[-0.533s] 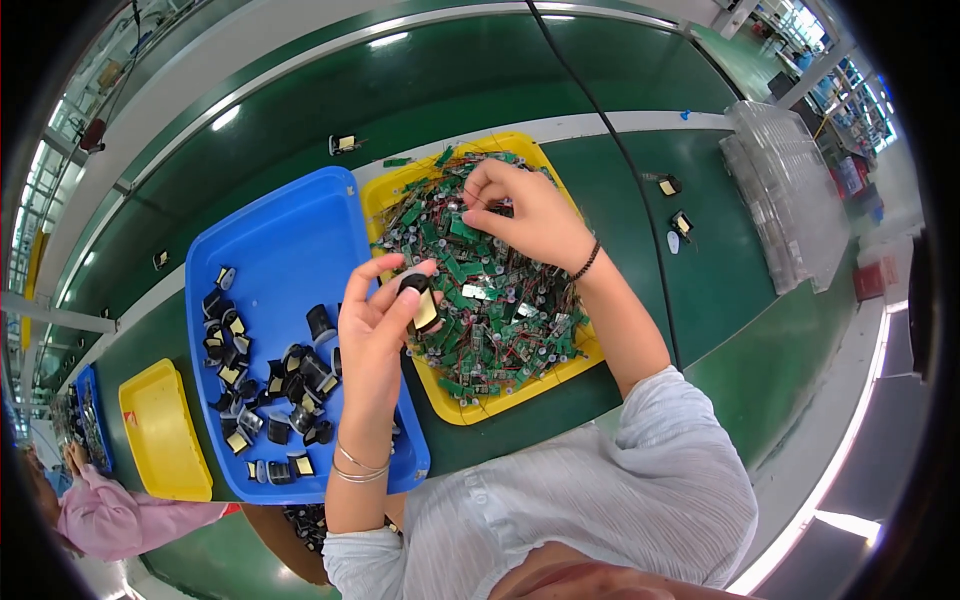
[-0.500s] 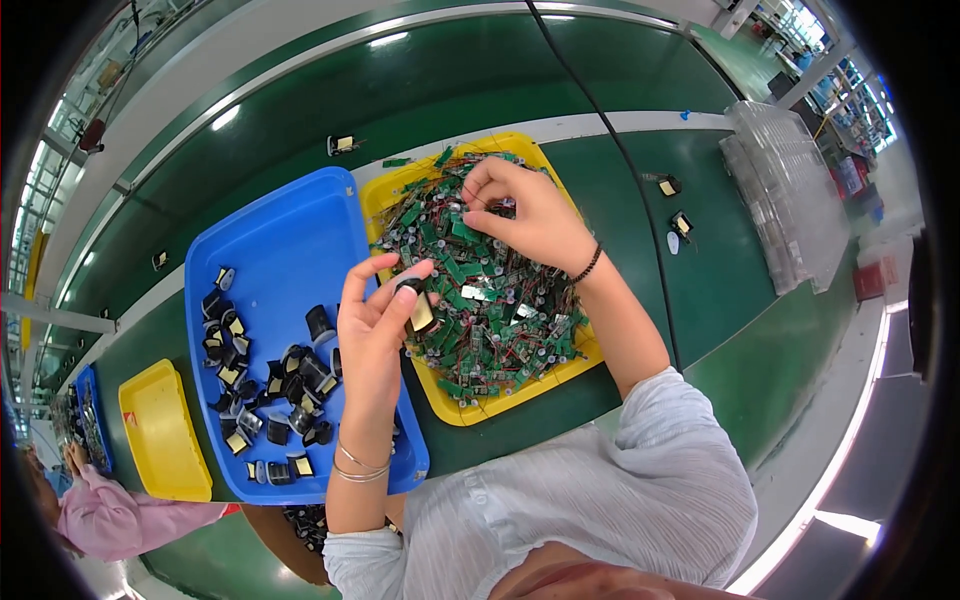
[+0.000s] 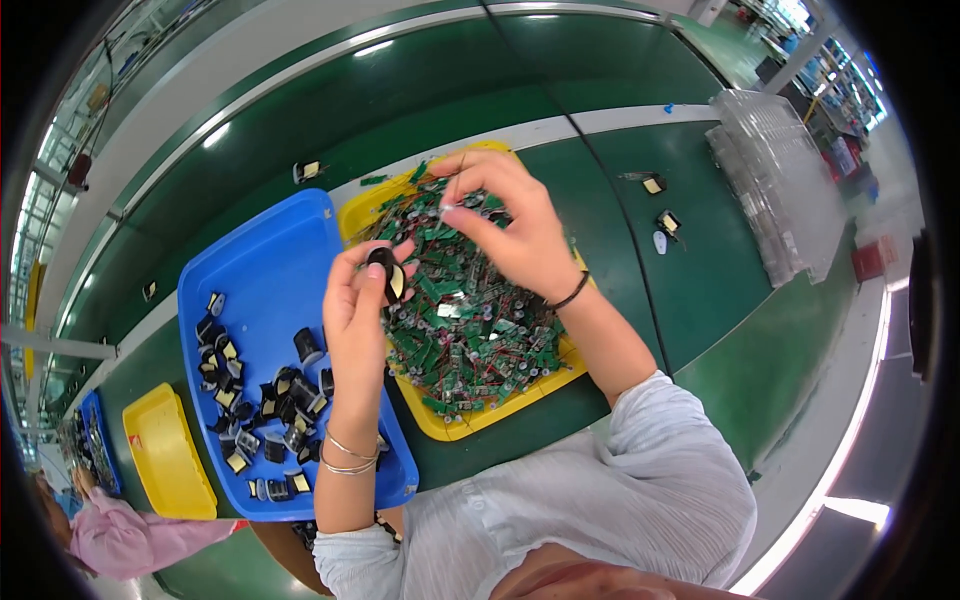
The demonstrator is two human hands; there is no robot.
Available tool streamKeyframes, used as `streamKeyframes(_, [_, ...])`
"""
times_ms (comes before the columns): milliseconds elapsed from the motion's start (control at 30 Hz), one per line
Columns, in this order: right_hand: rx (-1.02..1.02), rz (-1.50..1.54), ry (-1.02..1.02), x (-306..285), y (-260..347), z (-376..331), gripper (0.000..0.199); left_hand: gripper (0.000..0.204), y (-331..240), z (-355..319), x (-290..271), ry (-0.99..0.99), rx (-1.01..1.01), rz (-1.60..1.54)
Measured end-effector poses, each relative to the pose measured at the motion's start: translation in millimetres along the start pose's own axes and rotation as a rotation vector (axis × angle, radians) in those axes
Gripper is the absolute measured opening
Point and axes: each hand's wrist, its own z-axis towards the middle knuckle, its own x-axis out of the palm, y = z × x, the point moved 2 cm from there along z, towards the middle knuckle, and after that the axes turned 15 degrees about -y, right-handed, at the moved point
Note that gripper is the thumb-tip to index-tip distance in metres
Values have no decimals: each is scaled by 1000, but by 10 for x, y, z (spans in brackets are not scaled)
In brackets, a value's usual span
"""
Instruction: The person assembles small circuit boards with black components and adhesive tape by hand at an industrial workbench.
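Holding a black piece with a pale yellow face (image 3: 395, 283), the left hand (image 3: 352, 300) has its thumb and fingers clamped around it, over the left edge of a heaped yellow tray (image 3: 452, 431). The right hand (image 3: 518, 228) hangs above the heap in that tray, thumb and curled fingers brought close together at the tips. A thin wire shows beside them, but whether the tips are pinched on it, or on anything else, I cannot tell.

As far as the view shows, things look well short of finished. The black piece is apart from the right hand, and no green board can be seen joined to it, though the fingers cover part of it. The yellow tray is thick with small green boards (image 3: 465, 325), tangled with fine wires and little round pale parts. Just to its left, a blue tray (image 3: 260, 245) carries a loose scatter of black parts (image 3: 290, 390), several with the same pale yellow face, gathered toward its near and left sides while its far part is bare.

On the green bench (image 3: 715, 250), right of the yellow tray and past a black cable (image 3: 637, 255), lie two more black units (image 3: 654, 185) with thin leads. Another dark unit (image 3: 308, 172) sits beyond the blue tray.
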Motion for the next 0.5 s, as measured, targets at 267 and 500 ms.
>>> streamKeyframes(267, [-111,-145,29,57,59,-69,12,15,-26,190,-33,-27,97,267])
streamKeyframes(500, [251,248,-80,4,-72,-73,25,27,-26,21,-61,-68,113,158])
